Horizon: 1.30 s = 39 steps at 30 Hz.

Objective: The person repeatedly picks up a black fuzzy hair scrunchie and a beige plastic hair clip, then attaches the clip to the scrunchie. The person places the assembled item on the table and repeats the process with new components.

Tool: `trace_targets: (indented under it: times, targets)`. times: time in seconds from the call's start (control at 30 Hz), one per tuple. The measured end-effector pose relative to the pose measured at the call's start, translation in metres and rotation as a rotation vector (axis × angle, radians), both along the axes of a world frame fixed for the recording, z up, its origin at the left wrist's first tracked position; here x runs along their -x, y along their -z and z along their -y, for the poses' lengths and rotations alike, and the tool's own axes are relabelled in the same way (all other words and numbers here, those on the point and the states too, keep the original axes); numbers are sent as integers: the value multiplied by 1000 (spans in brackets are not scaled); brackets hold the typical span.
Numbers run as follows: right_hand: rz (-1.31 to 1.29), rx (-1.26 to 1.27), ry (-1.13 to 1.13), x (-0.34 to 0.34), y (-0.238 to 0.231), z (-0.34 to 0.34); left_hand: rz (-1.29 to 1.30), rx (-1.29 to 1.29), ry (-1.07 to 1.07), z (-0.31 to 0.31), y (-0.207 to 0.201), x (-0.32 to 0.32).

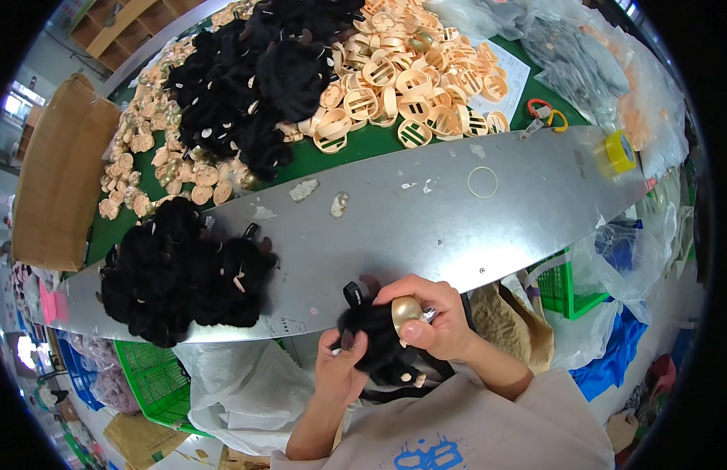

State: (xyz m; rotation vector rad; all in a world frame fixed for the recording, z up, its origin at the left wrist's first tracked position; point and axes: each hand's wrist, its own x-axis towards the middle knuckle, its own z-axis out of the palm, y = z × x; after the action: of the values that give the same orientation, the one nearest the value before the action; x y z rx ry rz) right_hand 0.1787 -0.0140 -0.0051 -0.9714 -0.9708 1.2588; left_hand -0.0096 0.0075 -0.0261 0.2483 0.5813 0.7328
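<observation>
A small black plush piece [371, 325] with a black tag is held between my hands just past the near edge of the metal table. My left hand [341, 366] is closed on its left side, thumb pressed into the fur. In my right hand [440, 317] is a shiny gold, rounded plastic part [406, 310], pinched by thumb and fingers and set against the plush. A bit of something silvery shows beside the gold part, too small to name. On the table to the left lies a heap of similar black plush pieces [187, 278].
Behind the metal table [379, 227] are more black plush [289, 78], slotted cream plastic rings [414, 82] and small gold-and-peach parts [203, 184]. Scissors [545, 115] and yellow tape [620, 151] lie right. A cardboard box [62, 180] stands left; green crates [148, 384] sit below.
</observation>
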Motion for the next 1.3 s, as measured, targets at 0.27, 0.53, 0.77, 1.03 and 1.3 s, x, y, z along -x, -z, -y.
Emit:
trace_targets:
  times: [0.27, 0.53, 0.77, 1.03, 1.3]
  targets:
    - [170, -107, 0, 16, 10, -21, 216, 19, 18, 11, 15, 8]
    - [196, -66, 52, 40, 6, -41, 187, 29, 38, 5, 12, 24]
    - [261, -146, -39, 45, 10, -45, 15, -278, 98, 2, 8, 39]
    - [372, -221, 96, 48, 16, -38, -416, -569, 29, -15, -25, 39]
    - [434, -322, 212, 51, 15, -33, -758, -779, -179, -14, -35, 22]
